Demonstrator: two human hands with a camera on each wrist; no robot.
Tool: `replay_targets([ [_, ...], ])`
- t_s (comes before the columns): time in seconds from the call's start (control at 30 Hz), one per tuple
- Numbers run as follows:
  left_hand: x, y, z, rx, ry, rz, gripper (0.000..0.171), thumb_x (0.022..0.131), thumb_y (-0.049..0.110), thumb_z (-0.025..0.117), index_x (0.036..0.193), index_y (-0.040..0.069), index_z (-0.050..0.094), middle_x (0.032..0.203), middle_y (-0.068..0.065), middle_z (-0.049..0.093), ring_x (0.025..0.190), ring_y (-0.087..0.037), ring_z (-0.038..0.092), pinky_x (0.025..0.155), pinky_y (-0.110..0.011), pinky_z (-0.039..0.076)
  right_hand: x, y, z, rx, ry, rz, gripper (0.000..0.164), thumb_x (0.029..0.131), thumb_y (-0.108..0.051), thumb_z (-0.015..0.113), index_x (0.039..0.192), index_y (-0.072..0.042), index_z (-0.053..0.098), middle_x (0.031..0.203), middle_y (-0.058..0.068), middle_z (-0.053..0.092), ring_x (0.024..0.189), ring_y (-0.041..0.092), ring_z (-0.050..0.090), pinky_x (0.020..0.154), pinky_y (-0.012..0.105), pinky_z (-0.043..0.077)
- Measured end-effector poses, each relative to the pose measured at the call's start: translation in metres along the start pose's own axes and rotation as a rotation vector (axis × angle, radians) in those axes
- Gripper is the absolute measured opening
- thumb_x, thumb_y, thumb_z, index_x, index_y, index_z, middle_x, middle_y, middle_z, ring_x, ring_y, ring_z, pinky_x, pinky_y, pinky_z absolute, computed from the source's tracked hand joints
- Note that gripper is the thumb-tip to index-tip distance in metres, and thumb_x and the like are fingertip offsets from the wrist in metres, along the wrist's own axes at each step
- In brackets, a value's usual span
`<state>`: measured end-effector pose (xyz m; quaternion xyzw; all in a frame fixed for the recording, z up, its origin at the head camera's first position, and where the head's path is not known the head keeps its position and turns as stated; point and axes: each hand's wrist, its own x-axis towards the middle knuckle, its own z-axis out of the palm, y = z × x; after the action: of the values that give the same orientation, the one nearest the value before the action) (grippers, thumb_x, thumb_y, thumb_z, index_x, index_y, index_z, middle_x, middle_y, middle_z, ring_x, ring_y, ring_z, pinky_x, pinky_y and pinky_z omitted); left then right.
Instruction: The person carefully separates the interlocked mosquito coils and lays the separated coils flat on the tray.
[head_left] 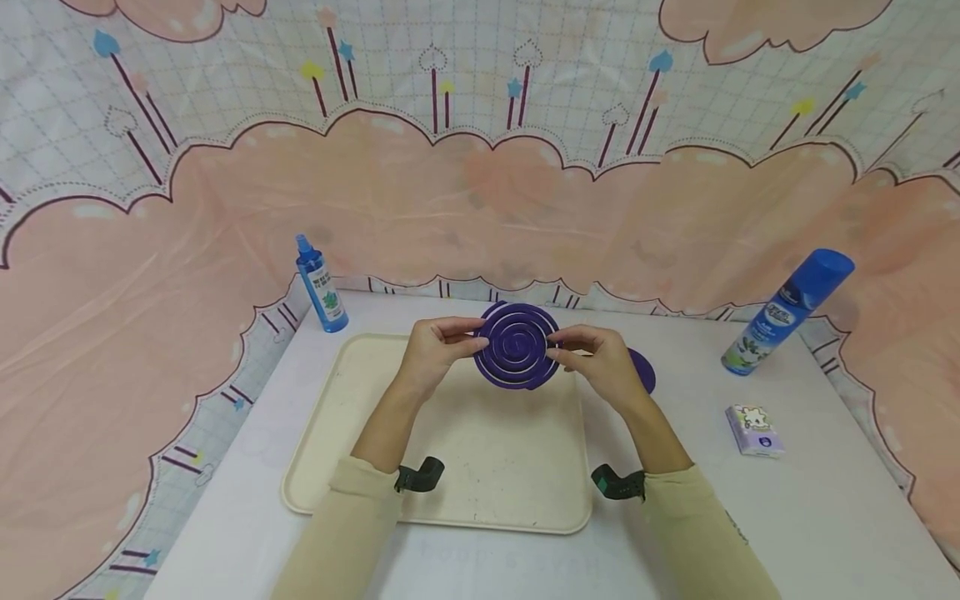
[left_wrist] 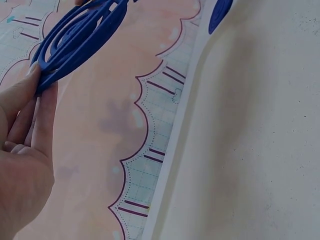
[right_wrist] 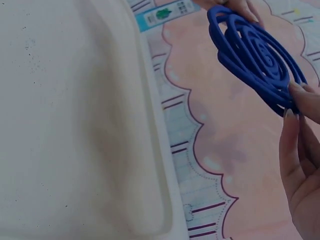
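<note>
A dark blue-purple mosquito coil (head_left: 516, 346) is held up above the far part of a cream tray (head_left: 480, 507). My left hand (head_left: 431, 354) pinches its left edge between thumb and fingers, while my right hand (head_left: 600, 358) pinches the right edge. Seen from the left wrist, the coil (left_wrist: 82, 42) tilts and its rings stand slightly apart; the thumb presses on its near rim. In the right wrist view the spiral (right_wrist: 257, 60) shows overlapping rings, with finger and thumb at its lower end. A second purple coil (head_left: 642, 371) lies on the table, partly hidden behind my right hand.
A blue spray bottle (head_left: 322, 287) stands at the back left of the white table (head_left: 660, 517). At the right are a tall blue aerosol can (head_left: 787, 312) and a small purple-and-white box (head_left: 753, 431). A patterned pink cloth (head_left: 450, 217) hangs behind.
</note>
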<state>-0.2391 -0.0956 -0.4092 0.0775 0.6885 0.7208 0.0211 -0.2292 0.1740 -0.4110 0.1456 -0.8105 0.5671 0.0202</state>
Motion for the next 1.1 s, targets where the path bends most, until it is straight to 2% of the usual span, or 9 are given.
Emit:
replay_targets([
  [0.27, -0.0006, -0.0003, -0.0011, -0.001, -0.004, 0.001, 0.038, 0.085, -0.007, 0.076, 0.122, -0.011, 0.068, 0.089, 0.012, 0.076, 0.079, 0.0, 0.07, 0.078, -0.018, 0.061, -0.0024, -0.0005, 0.0003, -0.005, -0.066, -0.008, 0.027, 0.089, -0.006, 0.077, 0.115, 0.0, 0.074, 0.114, 0.023, 0.073, 0.085, 0.003, 0.071, 0.078, 0.02, 0.059],
  [0.4, 0.0003, -0.0027, -0.0003, -0.009, -0.012, 0.004, 0.038, 0.085, -0.007, 0.076, 0.122, -0.012, 0.067, 0.087, 0.015, 0.075, 0.079, 0.001, 0.07, 0.078, -0.018, 0.061, -0.003, 0.0011, 0.0018, 0.026, -0.072, 0.005, 0.027, 0.09, -0.006, 0.076, 0.116, 0.0, 0.074, 0.112, 0.024, 0.073, 0.081, 0.004, 0.07, 0.076, 0.022, 0.061],
  [0.57, 0.0009, -0.0053, -0.0003, -0.014, -0.021, 0.013, 0.038, 0.085, -0.008, 0.075, 0.122, -0.012, 0.067, 0.089, 0.015, 0.076, 0.08, 0.001, 0.07, 0.078, -0.018, 0.061, -0.0041, 0.0006, 0.0023, 0.038, -0.06, 0.012, 0.025, 0.091, -0.007, 0.075, 0.115, 0.001, 0.074, 0.113, 0.024, 0.074, 0.084, 0.003, 0.07, 0.077, 0.021, 0.061],
  [0.67, 0.0, -0.0043, 0.0, -0.034, -0.027, 0.016, 0.038, 0.086, -0.009, 0.074, 0.123, -0.013, 0.066, 0.091, 0.013, 0.076, 0.081, 0.0, 0.07, 0.079, -0.019, 0.062, -0.0039, 0.0001, 0.0023, 0.057, -0.054, 0.02, 0.026, 0.091, -0.006, 0.075, 0.116, 0.002, 0.074, 0.11, 0.017, 0.075, 0.087, 0.003, 0.07, 0.078, 0.021, 0.061],
  [0.87, -0.0017, -0.0018, 0.0, -0.07, -0.045, 0.022, 0.036, 0.091, -0.007, 0.07, 0.127, -0.012, 0.065, 0.102, 0.003, 0.078, 0.084, -0.002, 0.074, 0.077, -0.024, 0.063, -0.0037, -0.0012, 0.0047, 0.147, -0.056, 0.042, 0.029, 0.091, -0.002, 0.073, 0.119, 0.006, 0.07, 0.097, -0.011, 0.073, 0.088, 0.003, 0.07, 0.078, 0.026, 0.064],
  [0.97, -0.002, -0.0021, -0.0005, -0.073, -0.04, 0.022, 0.035, 0.093, -0.006, 0.068, 0.127, -0.011, 0.065, 0.106, -0.003, 0.077, 0.083, -0.004, 0.074, 0.075, -0.026, 0.064, -0.0039, -0.0005, 0.0058, 0.18, -0.053, 0.038, 0.03, 0.092, -0.002, 0.072, 0.12, 0.008, 0.069, 0.096, -0.016, 0.073, 0.087, 0.002, 0.07, 0.078, 0.025, 0.063],
  [1.1, -0.0014, -0.004, -0.0008, -0.082, -0.035, 0.019, 0.034, 0.096, -0.003, 0.064, 0.129, -0.01, 0.064, 0.117, -0.013, 0.076, 0.086, -0.004, 0.074, 0.075, -0.027, 0.064, -0.0041, 0.0007, 0.0066, 0.246, -0.041, 0.025, 0.032, 0.092, 0.001, 0.071, 0.122, 0.011, 0.066, 0.098, -0.016, 0.074, 0.085, 0.002, 0.07, 0.078, 0.024, 0.063],
])
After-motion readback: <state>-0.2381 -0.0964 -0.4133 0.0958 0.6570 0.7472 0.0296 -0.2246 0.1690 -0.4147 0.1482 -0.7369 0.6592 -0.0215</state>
